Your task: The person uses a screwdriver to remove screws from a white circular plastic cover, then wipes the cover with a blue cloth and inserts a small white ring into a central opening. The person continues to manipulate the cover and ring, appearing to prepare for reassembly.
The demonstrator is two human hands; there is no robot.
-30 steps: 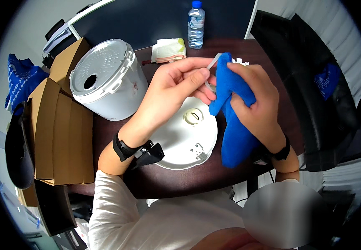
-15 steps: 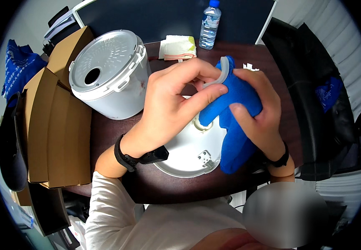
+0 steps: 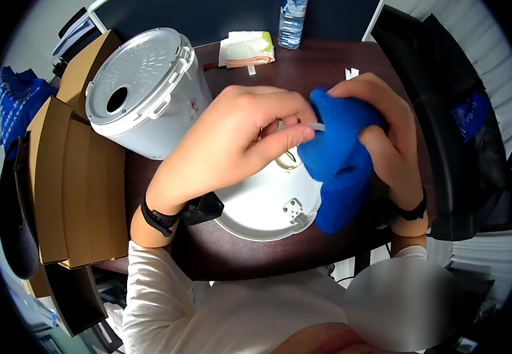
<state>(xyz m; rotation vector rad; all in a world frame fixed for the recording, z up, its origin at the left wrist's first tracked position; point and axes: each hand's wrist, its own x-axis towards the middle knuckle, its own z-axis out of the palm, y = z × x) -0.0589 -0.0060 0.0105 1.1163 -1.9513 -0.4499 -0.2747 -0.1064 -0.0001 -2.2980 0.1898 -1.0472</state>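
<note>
My right hand (image 3: 380,127) is wrapped around a bunched blue cloth (image 3: 341,162) held above the dark table (image 3: 326,65). My left hand (image 3: 241,138) pinches a small white part (image 3: 316,126) at the edge of the cloth, fingertips touching the fabric. Under both hands lies a round white lid (image 3: 267,200) with a small metal bracket, flat on the table. A white cooker body (image 3: 146,91) with a hole in its top stands to the left, tilted.
Cardboard boxes (image 3: 67,177) are stacked along the table's left side. A folded cloth packet (image 3: 247,50) and a water bottle (image 3: 291,23) stand at the far edge. A black chair (image 3: 450,130) with a blue item is on the right.
The view has moved closer over the hands. My left hand has gone from gripping the white part openly above the cloth to pinching it against the bunched cloth, which my right hand now encloses.
</note>
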